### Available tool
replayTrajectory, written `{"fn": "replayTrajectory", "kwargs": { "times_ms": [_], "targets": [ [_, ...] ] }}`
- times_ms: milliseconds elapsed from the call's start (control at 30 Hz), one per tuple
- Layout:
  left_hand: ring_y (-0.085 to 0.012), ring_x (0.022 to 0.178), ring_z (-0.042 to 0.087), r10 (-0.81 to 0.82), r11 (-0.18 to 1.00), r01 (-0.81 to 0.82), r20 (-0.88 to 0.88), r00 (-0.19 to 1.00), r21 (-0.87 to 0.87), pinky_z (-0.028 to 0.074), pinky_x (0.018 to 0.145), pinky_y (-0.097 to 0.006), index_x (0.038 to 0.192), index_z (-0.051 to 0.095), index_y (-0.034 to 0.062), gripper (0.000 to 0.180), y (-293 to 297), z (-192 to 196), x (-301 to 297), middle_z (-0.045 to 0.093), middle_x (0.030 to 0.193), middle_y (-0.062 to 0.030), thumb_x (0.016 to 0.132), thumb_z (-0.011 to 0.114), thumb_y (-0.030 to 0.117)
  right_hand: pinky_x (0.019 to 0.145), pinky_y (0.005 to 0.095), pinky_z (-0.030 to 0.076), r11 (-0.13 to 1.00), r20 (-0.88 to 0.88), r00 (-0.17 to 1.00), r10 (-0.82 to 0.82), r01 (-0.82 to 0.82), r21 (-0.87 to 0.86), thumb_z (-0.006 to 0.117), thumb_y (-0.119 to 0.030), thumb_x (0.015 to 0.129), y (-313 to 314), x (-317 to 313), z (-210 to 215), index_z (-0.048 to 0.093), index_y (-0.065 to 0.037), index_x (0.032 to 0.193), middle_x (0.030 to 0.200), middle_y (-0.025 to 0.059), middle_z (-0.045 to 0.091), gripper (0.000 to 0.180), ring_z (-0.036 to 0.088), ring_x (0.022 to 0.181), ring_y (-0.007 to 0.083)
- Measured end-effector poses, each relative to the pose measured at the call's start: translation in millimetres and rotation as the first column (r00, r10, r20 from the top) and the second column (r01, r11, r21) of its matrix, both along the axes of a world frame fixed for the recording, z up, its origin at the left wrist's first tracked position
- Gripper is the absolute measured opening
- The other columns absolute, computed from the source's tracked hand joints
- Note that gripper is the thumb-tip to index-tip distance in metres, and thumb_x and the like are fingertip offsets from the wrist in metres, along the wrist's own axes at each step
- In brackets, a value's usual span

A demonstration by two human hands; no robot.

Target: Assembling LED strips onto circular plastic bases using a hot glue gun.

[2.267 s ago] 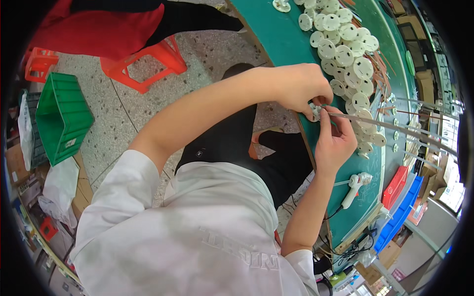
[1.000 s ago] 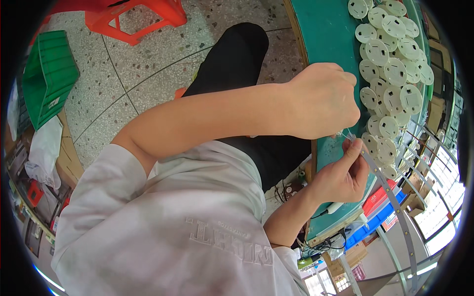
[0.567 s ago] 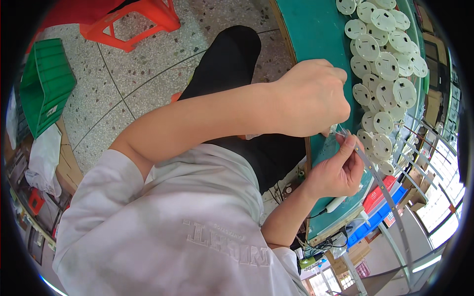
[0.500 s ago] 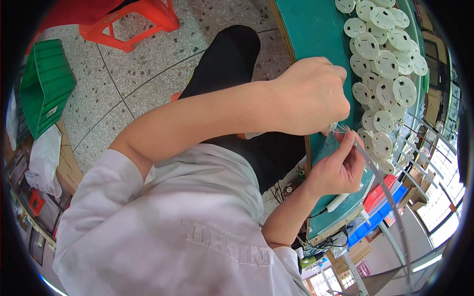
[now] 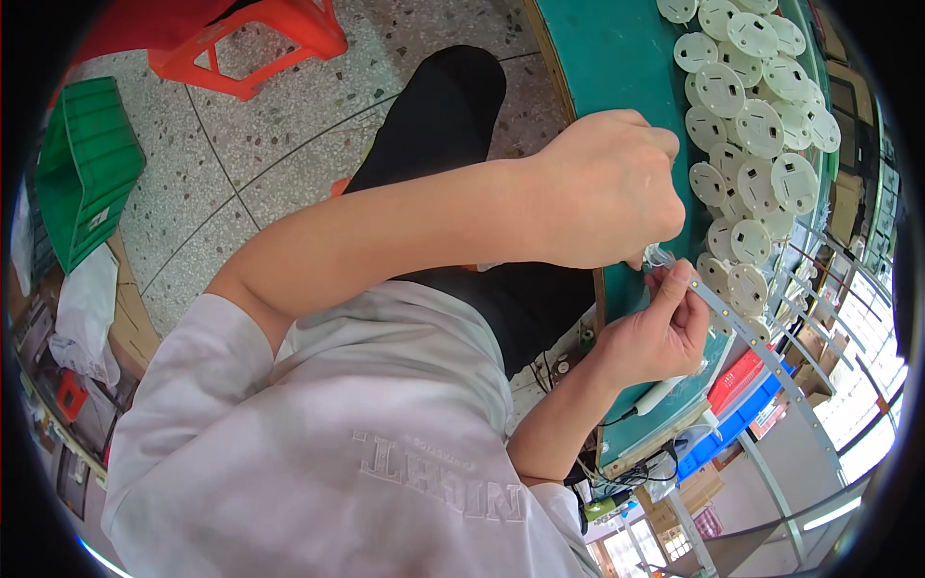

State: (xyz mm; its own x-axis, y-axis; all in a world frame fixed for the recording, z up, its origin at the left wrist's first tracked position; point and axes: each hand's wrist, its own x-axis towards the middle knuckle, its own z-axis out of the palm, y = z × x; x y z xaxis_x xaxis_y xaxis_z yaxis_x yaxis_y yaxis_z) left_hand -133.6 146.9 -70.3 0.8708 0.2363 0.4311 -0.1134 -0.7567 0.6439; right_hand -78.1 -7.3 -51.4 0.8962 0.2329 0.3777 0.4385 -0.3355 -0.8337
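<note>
My left hand (image 5: 617, 193) is closed in a fist above the green work table, its back turned up, so its fingertips are mostly hidden. A small clear, wispy piece (image 5: 657, 256) shows at its lower edge, between the two hands. Close by, my right hand (image 5: 660, 328) is curled, thumb against fingers, pinching the end of a narrow pale strip (image 5: 761, 352) dotted with small spots, like an LED strip. From those fingers the strip runs off to the lower right, past the table edge. How the clear piece joins the strip I cannot tell.
Many round white plastic discs (image 5: 759, 128) lie heaped along the far side of the green table (image 5: 607, 58). A white-handled tool with a cord (image 5: 660, 395) lies beside my right wrist, near red and blue trays (image 5: 732, 429). Left are an orange stool (image 5: 275, 39) and a green bin (image 5: 92, 164).
The strip has swung outward to the right from its more downward-hanging line, and its spots show more plainly. Both hands have stayed nearly in place.
</note>
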Motion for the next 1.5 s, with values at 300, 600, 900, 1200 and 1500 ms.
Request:
{"fn": "replayTrajectory", "kwargs": {
  "times_ms": [300, 600, 900, 1200, 1500],
  "targets": [
    [-0.0243, 0.102, 0.065, -0.005, 1.000, 0.005, -0.007, 1.000, -0.009, 0.051, 0.085, -0.037, 0.075, 0.077, 0.0123, 0.022, 0.9, -0.5, 0.8, 0.071, 0.080, -0.0065, 0.061, 0.083, 0.029, 0.065, 0.0246, 0.054, 0.999, -0.013, 1.000, 0.009, -0.009, -0.041, 0.074, -0.006, 0.092, 1.0, -0.3, 1.2, 0.069, 0.008, 0.090, 0.075, 0.0112, 0.071, 0.015, 0.064, 0.067, 0.0121],
    [-0.0237, 0.103, 0.065, -0.010, 1.000, 0.010, 0.001, 1.000, 0.018, 0.051, 0.085, -0.037, 0.073, 0.077, 0.0124, 0.021, 1.1, -0.6, 0.1, 0.070, 0.074, -0.0044, 0.062, 0.082, 0.029, 0.067, 0.0242, 0.054, 0.997, 0.072, 0.997, 0.038, -0.032, -0.074, 0.074, -0.004, 0.091, 3.9, -3.7, 3.0, 0.070, 0.009, 0.090, 0.079, 0.0128, 0.072, 0.014, 0.066, 0.068, 0.0126],
    [-0.0241, 0.101, 0.065, -0.003, 1.000, 0.003, 0.017, 1.000, 0.024, 0.051, 0.085, -0.037, 0.072, 0.076, 0.0110, 0.021, 1.6, -1.4, 0.5, 0.070, 0.074, -0.0057, 0.062, 0.082, 0.029, 0.067, 0.0240, 0.053, 0.970, 0.145, 0.985, 0.096, -0.060, -0.234, 0.073, 0.001, 0.090, 3.9, -4.0, 10.1, 0.072, 0.010, 0.093, 0.083, 0.0128, 0.074, 0.010, 0.066, 0.070, 0.0123],
    [-0.0244, 0.100, 0.066, 0.004, 1.000, -0.004, 0.020, 1.000, 0.003, 0.051, 0.085, -0.037, 0.070, 0.076, 0.0107, 0.022, 0.6, 0.1, 0.8, 0.071, 0.075, -0.0061, 0.061, 0.082, 0.029, 0.065, 0.0218, 0.050, 0.973, 0.268, 0.957, 0.108, -0.046, -0.228, 0.073, -0.003, 0.092, 3.0, -2.9, -2.1, 0.073, 0.009, 0.092, 0.078, 0.0102, 0.073, 0.011, 0.063, 0.068, 0.0096],
    [-0.0240, 0.098, 0.066, -0.006, 1.000, 0.005, 0.016, 1.000, 0.030, 0.051, 0.085, -0.037, 0.069, 0.075, 0.0110, 0.022, 1.6, -0.5, 1.3, 0.070, 0.070, -0.0036, 0.060, 0.082, 0.030, 0.063, 0.0207, 0.047, 0.958, 0.320, 0.941, 0.110, -0.015, -0.287, 0.072, -0.003, 0.092, 4.4, -3.9, -2.1, 0.073, 0.009, 0.091, 0.076, 0.0096, 0.072, 0.011, 0.059, 0.066, 0.0079]
  ]
}}
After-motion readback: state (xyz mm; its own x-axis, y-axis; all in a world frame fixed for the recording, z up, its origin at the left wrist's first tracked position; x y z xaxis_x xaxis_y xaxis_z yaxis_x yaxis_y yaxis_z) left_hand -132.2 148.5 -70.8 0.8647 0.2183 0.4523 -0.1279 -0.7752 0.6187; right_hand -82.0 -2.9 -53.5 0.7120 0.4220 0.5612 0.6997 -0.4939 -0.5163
